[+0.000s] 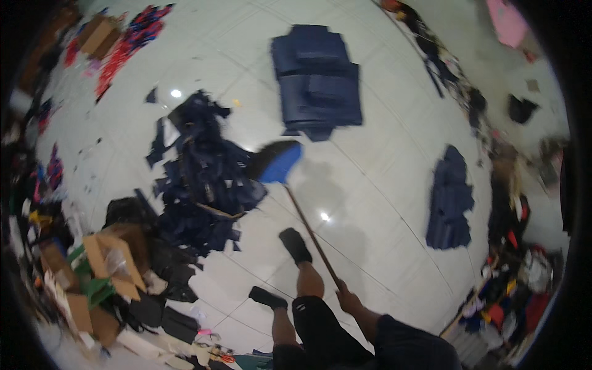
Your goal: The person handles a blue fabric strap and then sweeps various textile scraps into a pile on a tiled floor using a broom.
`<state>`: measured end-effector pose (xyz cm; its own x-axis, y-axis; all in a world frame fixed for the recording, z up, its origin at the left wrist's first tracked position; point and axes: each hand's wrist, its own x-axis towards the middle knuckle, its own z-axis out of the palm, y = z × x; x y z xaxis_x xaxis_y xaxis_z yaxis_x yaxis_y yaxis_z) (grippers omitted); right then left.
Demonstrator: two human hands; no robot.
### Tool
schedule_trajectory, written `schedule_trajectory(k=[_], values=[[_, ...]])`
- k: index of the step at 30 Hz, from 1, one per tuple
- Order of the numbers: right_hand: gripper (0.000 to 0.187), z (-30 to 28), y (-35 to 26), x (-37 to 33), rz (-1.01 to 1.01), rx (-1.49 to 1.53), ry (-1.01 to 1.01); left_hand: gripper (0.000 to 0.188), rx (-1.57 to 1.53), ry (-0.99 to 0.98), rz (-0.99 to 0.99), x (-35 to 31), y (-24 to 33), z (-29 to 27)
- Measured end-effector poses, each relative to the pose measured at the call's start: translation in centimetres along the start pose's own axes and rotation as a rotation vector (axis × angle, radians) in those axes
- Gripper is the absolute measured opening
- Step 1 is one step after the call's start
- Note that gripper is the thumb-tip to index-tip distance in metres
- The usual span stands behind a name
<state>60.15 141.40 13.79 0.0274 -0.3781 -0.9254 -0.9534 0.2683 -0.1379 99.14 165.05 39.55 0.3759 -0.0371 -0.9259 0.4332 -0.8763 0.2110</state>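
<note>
My right hand is closed around the thin brown handle of a broom. The handle slants up and left to a blue and black broom head on the floor. Its bristles touch or lie right beside the edge of a loose heap of dark navy scraps. Just beyond the head lies a stack of flat navy pieces. My left hand does not show anywhere.
Pale shiny tiles make up the floor. Another navy stack lies at the right. Open cardboard boxes and black bags crowd the lower left; red and blue scraps lie far left. Mixed clutter lines the right side.
</note>
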Motion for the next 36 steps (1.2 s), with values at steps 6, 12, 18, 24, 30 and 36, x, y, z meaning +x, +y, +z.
schedule_trajectory(k=[6, 12, 18, 24, 30, 36], values=[[0.054, -4.0, -15.3, 12.7, -0.135, 0.175, 0.113, 0.029, 0.132, -0.042, 0.037, 2.9, 1.2, -3.2], [0.039, -15.3, -37.7, 16.7, -0.498, 0.235, 0.546, 0.020, 0.035, -0.005, 0.168, 3.1, -2.3, -10.1], [0.033, -13.6, -36.4, 6.7, -0.583, 0.117, 0.585, 0.036, 0.369, -0.024, 0.473, 2.4, -10.5, -16.2], [0.045, -10.6, -26.2, -19.2, -0.501, 0.118, 0.196, 0.010, 0.012, -0.122, 0.291, 3.0, -20.7, -18.5], [0.051, -10.4, -27.7, -36.3, -0.280, 0.184, -0.342, 0.024, -0.405, 0.079, 0.028, -0.5, -25.1, -16.1], [0.033, -2.0, -31.2, -31.5, -0.427, -0.334, -0.610, 0.023, -0.578, 0.210, 0.003, -2.1, -24.1, -13.8]])
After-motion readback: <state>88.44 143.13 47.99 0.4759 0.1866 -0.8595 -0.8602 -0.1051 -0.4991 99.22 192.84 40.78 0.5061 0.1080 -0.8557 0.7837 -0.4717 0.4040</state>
